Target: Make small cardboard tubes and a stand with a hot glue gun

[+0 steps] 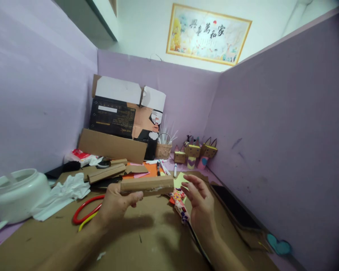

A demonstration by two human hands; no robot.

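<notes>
Crosswise — cardboard strip [147, 185], level, left–right

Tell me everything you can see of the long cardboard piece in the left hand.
The cardboard piece is a long, narrow block of plain brown cardboard, seemingly folded, with a pale ragged streak along its lower front edge. It is held roughly level above the cardboard-covered table, running left to right. The left hand grips its left end, thumb in front. The right hand is open just past its right end, not touching it.
</notes>
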